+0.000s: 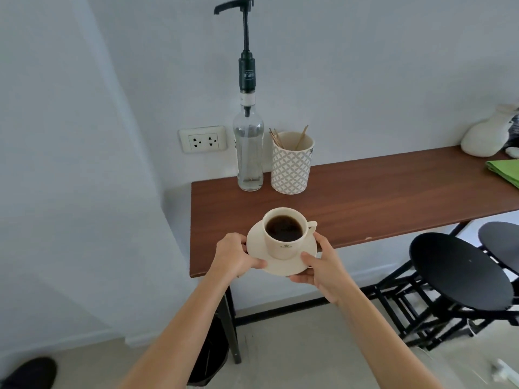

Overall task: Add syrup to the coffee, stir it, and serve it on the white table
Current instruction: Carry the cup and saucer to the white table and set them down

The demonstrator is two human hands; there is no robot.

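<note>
Both hands, left point(234, 255) and right point(323, 265), closed on the saucer point(280, 266) rim, hold the full cup point(283, 233) over the wooden counter's point(379, 197) near edge, the upright syrup bottle point(249, 153) straight ahead, slightly left.

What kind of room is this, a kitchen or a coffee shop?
Probably a small coffee corner in a home or a café; it's hard to say which. A syrup pump bottle and a cup of wooden stir sticks stand on a narrow wooden counter by the wall, with black stools beside it.
</note>
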